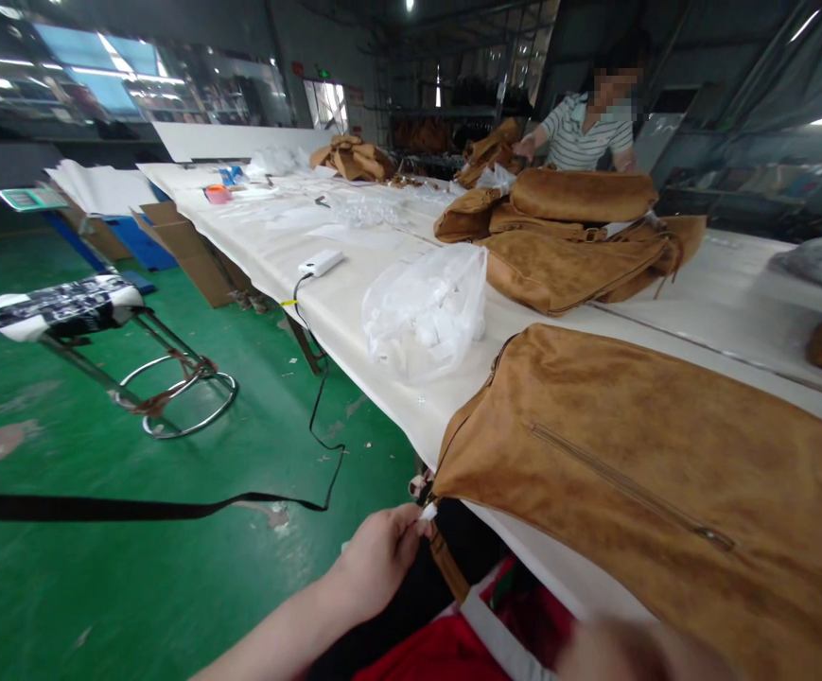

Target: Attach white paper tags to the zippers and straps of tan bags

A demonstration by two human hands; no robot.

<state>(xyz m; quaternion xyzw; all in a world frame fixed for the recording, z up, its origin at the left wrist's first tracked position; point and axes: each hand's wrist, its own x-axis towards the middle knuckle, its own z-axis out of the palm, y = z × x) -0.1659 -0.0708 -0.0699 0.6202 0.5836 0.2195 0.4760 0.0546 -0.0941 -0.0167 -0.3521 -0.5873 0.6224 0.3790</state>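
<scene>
A tan leather bag (638,426) lies flat on the table before me, a zipped pocket running across its upper face. At the bag's near left corner, my left hand (382,553) pinches a small white piece (428,512), which looks like a tag or bit of wrapping. A tan strap (447,563) hangs down from that corner, with a pale grey-white band (506,638) farther along. Low in the view, my right hand (620,651) is smeared by motion beside the bag's near edge; its fingers cannot be made out.
A clear plastic bag of white bits (428,307) stands beyond the leather bag. Farther off lie stacked tan bags (581,236) and a white power strip (321,263), its black cord dropping to the floor. A stool (66,305) stands left. Across the table is another person (587,132).
</scene>
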